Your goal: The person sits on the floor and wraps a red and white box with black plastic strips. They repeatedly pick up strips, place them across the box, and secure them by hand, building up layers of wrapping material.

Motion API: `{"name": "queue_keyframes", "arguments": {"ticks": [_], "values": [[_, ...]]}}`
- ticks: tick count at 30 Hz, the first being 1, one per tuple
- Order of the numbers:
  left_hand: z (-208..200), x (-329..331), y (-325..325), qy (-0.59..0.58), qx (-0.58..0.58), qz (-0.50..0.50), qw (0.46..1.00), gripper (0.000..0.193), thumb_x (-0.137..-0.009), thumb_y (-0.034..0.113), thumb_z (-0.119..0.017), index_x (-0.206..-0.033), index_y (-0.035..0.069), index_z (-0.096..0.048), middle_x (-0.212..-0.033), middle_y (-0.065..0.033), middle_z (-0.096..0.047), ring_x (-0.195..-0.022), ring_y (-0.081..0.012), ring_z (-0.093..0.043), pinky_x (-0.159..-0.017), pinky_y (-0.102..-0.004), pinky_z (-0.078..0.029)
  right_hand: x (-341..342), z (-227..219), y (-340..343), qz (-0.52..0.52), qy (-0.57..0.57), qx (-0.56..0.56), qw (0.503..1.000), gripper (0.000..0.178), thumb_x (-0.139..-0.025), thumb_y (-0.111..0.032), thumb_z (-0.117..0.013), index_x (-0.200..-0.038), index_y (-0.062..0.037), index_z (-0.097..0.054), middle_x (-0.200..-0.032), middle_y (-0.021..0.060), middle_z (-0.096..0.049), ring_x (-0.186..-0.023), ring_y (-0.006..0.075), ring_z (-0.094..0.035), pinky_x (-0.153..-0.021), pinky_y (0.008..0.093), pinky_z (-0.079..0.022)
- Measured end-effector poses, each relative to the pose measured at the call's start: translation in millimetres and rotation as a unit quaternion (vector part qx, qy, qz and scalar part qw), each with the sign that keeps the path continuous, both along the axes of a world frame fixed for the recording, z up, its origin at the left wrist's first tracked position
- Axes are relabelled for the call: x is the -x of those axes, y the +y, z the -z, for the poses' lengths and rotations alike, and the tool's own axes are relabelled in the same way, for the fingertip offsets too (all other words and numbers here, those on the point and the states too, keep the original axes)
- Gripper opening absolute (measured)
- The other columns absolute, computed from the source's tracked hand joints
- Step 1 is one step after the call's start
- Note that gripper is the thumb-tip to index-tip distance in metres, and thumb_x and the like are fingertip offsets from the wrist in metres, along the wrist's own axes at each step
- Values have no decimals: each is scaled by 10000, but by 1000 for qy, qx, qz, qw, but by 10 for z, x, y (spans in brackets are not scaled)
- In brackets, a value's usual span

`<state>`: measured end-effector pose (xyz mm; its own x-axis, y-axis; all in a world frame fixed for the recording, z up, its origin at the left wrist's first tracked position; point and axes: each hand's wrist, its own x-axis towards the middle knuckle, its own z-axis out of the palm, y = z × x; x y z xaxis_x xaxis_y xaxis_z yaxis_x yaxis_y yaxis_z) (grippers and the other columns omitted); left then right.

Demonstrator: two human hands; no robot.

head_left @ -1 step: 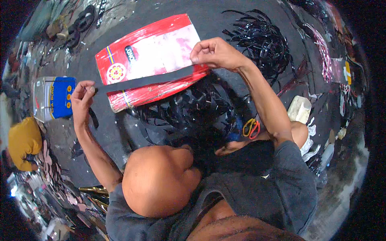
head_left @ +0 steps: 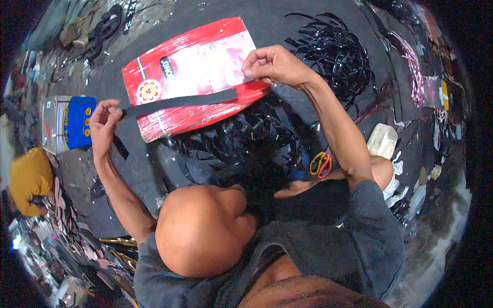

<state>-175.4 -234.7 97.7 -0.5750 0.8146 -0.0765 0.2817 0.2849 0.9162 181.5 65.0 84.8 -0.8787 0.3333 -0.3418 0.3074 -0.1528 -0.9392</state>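
A long black strip [head_left: 179,101] is stretched across a flat red and white package [head_left: 205,56] lying on the dark floor. My left hand [head_left: 102,123] pinches the strip's left end, just off the package's left edge. My right hand [head_left: 272,64] has its fingers pinched together at the strip's right end, over the white part of the package. Just below the package sits a heap of glossy black strips [head_left: 246,138], between my arms.
A second tangle of black strips [head_left: 334,51] lies at the upper right. Scissors with yellow and red handles [head_left: 320,164] rest by my right knee, near a white block [head_left: 382,139]. A blue and white tin [head_left: 67,123] and a yellow cloth [head_left: 31,174] are on the left.
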Motion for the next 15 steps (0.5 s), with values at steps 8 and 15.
{"name": "queue_keyframes", "arguments": {"ticks": [8,15], "values": [[195,195,232,177,49,6,983,191,-827,71,-751,-1009,46,-699,-800,54,-549,-762,-51,-512,-701,-220,-425,313,146,-219,-32,-62,-528,846,298,-877,-379,-704,-993,-105,-718,-983,99,-704,-861,293,-686,-770,403,-542],[345,368,84,157,113,-25,981,236,-766,145,-830,-943,53,-703,-778,60,-536,-718,-57,-493,-638,-236,-395,314,412,-803,-54,-77,-594,799,319,-819,-252,-744,-1035,-40,-642,-1058,133,-581,-1019,318,-603,-791,465,-526]]}}
